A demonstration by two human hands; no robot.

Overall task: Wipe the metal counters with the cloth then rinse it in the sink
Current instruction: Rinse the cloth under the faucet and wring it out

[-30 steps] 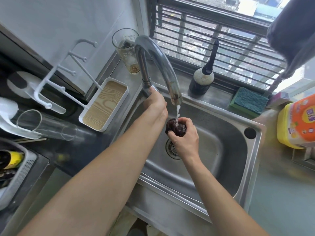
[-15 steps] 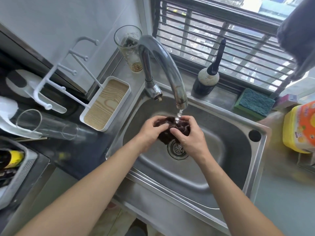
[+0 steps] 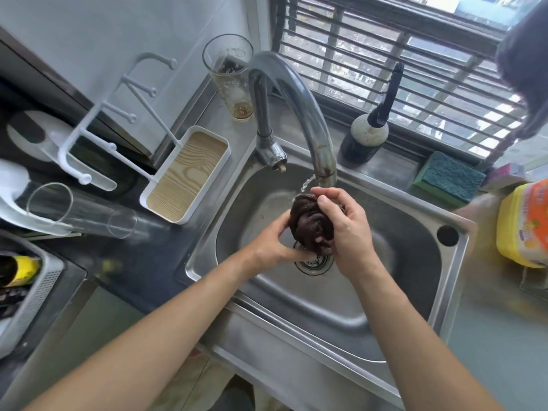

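A stainless-steel sink [image 3: 415, 307] fills the centre of the frame, set into the metal table [image 3: 498, 351] that runs to the lower right. A curved tap [image 3: 299, 96] arches over the basin from the upper middle, and a thin stream of water [image 3: 307, 183] falls from its spout. Just below the spout, over the drain strainer [image 3: 314, 264], both hands grip a wadded dark brown cloth [image 3: 308, 221] (visibly wet): the right hand [image 3: 347, 229] wraps it from the right with curled fingers, the left hand [image 3: 272, 241] clasps its lower left side. A green scouring sponge [image 3: 449, 178] lies on the ledge at right.
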